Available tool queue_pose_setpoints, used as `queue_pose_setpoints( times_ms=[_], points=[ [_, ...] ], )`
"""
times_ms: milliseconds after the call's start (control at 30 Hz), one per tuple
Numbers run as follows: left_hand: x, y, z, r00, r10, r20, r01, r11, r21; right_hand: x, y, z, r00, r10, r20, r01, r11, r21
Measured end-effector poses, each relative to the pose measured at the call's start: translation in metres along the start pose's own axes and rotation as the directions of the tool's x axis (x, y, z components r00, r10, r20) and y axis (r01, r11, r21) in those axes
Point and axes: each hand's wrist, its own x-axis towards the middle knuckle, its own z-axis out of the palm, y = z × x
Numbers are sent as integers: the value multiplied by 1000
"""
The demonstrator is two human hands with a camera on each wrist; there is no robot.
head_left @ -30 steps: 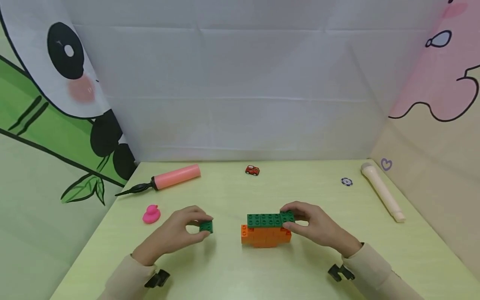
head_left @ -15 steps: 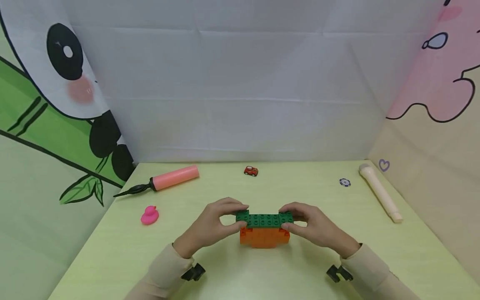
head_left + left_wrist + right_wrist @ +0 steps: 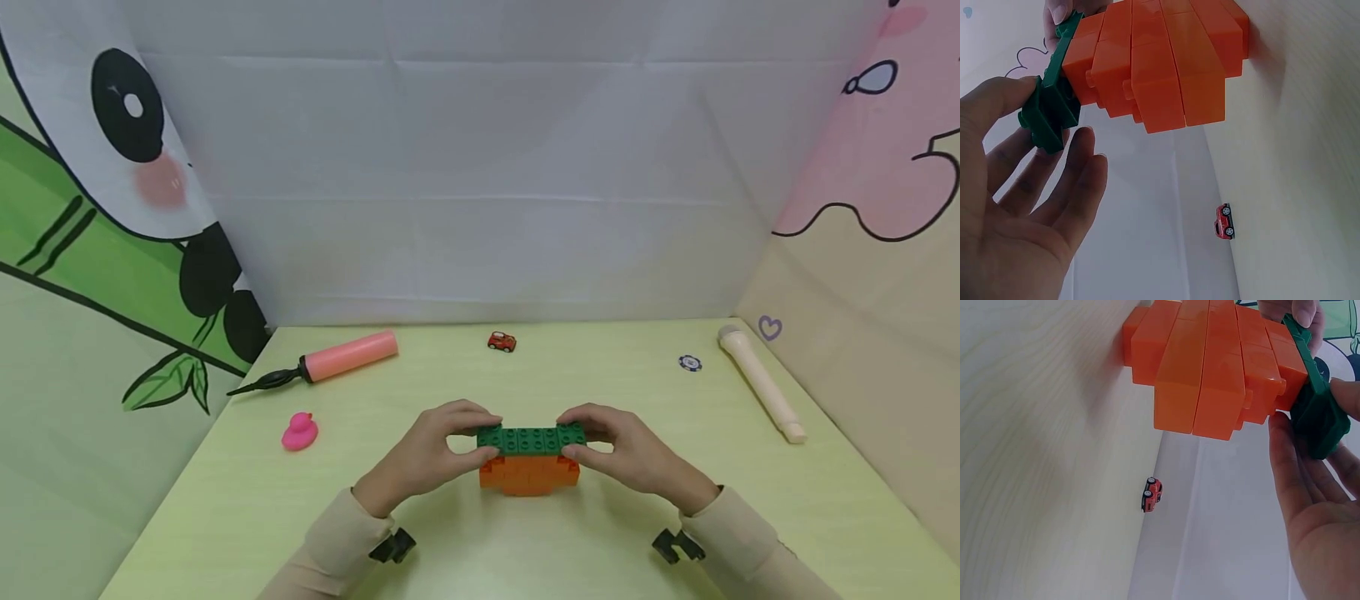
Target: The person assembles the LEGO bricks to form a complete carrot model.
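Note:
An orange stack of toy building blocks stands on the table, wider in its middle layers as the left wrist view shows. Along its top runs a row of green blocks. My left hand pinches the green block at the row's left end between thumb and fingers; this block sticks out past the orange top layer. At the opposite end, my right hand grips another green block, thumb in front and fingers behind. It overhangs the orange blocks too.
Behind the stack sits a small red toy car. To the left are a pink duck and a pink hand pump. At right lie a poker chip and a cream tube-shaped object. Printed cloth walls enclose the table.
My left hand has carried a small green block rightward from beside the stack to the left end of the green row, then shifted slightly right and down. My right hand stays at its end.

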Motion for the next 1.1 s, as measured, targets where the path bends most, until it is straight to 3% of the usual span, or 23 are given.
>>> queue_pose_setpoints(
  times_ms=[400,700,1100],
  points=[
    [6,2,2,996,-68,49,72,993,-95,1,4,-1,1000,1,-2,-1,1000,6],
    [7,2,5,983,-174,51,180,968,-173,1,6,-2,1000,0,-1,1,1000,14],
    [5,0,5,985,-170,36,174,968,-180,1,7,0,1000,14,-4,-13,1000,1]
  ],
)
